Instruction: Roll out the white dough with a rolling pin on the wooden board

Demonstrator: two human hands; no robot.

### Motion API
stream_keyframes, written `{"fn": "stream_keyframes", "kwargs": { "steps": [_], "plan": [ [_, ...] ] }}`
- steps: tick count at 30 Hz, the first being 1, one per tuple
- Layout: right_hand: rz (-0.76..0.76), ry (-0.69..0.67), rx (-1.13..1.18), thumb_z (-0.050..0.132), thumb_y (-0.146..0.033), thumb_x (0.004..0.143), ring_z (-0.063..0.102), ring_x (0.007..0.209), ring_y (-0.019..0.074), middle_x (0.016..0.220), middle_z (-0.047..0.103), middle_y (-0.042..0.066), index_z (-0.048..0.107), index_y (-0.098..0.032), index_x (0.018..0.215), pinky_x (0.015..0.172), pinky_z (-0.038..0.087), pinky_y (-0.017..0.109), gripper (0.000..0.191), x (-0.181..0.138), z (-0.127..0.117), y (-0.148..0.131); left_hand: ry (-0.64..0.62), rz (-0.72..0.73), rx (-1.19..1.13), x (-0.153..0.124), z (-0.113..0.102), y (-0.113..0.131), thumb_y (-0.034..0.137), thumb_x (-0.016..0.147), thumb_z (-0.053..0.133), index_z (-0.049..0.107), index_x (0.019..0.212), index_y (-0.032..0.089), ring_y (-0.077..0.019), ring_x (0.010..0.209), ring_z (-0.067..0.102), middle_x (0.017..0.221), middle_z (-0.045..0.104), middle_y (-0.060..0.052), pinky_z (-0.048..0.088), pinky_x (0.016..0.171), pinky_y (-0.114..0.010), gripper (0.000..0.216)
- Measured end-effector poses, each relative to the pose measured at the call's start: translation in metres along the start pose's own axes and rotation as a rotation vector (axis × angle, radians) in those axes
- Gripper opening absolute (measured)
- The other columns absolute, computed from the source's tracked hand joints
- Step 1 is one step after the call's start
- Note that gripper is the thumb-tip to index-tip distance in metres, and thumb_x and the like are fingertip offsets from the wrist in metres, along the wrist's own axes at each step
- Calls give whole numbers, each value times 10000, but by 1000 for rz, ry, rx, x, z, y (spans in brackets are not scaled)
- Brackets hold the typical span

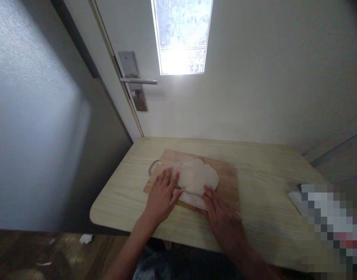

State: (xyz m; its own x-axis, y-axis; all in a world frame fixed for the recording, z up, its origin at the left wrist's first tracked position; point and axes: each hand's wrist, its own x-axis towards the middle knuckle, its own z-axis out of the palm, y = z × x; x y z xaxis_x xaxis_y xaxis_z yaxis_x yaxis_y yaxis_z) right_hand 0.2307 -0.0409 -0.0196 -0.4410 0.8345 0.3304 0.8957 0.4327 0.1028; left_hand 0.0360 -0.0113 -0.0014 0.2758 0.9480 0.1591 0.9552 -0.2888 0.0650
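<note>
A flat sheet of dough (198,177) is spread on the wooden board (229,190), which is carried by the surface (122,194). Just in front of the dough, a whitish pin (192,200) is covered at its ends by the left hand (163,193) and the right hand (222,214); the hands are held apart, fingers extended rather than wrapped, though what lies under the palms cannot be made out. The pin should be stiff and easily rolled, best pressed near both ends; the dough, probably soft and easily torn, is better supported from beneath than pinched.
</note>
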Motion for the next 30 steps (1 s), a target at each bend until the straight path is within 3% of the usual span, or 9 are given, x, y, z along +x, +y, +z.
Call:
{"fn": "stream_keyframes", "kwargs": {
  "steps": [4,10,15,17,20,23,30],
  "plan": [
    [-94,-7,18,370,-93,796,399,1122,218,1251,418,97,538,-118,998,833,431,359,264,1,-3,9,-33,87,17,-10,-2,-3,504,785,353,249,1277,260,-262,1247,142,1361,220,-92,221,970,-455,560],
    [-264,-36,65,375,-56,780,419,1103,226,1205,468,120,544,-118,952,843,419,390,250,32,-16,46,-72,129,25,-6,-12,9,347,813,404,298,1252,252,-231,1238,190,1349,256,-79,202,985,-450,461],
    [-416,-140,210,417,-175,797,331,1169,194,1243,430,101,534,-143,981,871,400,370,220,73,-15,90,-39,135,25,13,-16,17,342,842,329,308,1246,214,-220,1238,193,1351,248,-89,195,990,-439,425],
    [-449,-192,289,399,-260,819,305,1184,170,1252,421,94,499,-147,1067,919,351,361,291,86,-10,104,-45,150,16,20,-14,18,379,847,290,296,1252,187,-215,1237,202,1346,257,-100,199,991,-430,448],
    [-445,-269,343,340,-354,839,238,1214,160,1292,364,99,382,-122,1209,970,266,359,438,102,-1,116,-79,162,-2,30,-11,18,430,850,221,316,1238,131,-205,1229,227,1321,304,-126,213,989,-400,500],
    [-412,-344,345,282,-367,854,195,1227,166,1317,316,105,339,-110,1243,990,203,361,470,115,8,120,-112,147,-12,40,-10,18,462,846,183,338,1222,101,-209,1216,258,1302,330,-148,224,980,-386,544],
    [-370,-490,345,242,-416,852,195,1227,193,1325,298,99,318,-145,1260,986,166,409,496,135,17,120,-222,97,-54,63,-14,14,513,829,145,291,1263,166,-249,1223,230,1334,272,-131,236,948,-425,575]
  ]
}}
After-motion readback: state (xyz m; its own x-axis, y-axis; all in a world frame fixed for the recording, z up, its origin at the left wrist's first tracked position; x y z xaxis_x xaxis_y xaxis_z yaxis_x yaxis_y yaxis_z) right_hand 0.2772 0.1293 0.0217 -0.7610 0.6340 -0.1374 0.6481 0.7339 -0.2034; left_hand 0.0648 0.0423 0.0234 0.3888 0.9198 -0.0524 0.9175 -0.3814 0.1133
